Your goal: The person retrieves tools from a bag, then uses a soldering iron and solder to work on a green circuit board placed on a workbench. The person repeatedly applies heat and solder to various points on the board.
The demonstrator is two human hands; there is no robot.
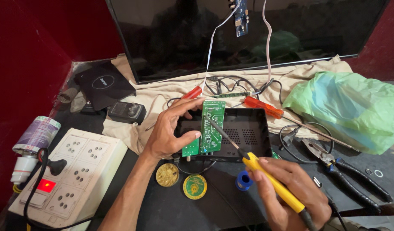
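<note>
Head view, frame centre: left hand pinching green circuit board by edges, holding it upright over black plastic case. Lower right: right hand closed round yellow soldering iron, tip touching board face. Board judged light, stiff, fragile; edge hold best, clear of solder side. Lower centre: flux tins, solder spool. Lower left: white switchboard.

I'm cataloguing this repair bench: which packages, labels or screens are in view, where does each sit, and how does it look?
Flat screen: leaning at the back, wide, dark, unlit.
Spray can: far left, lying down, white and purple label.
Round tin: front centre near the left hand, green and yellow lid label.
Black pouch: back left, white oval mark.
Green plastic bag: right, crumpled, translucent.
</note>
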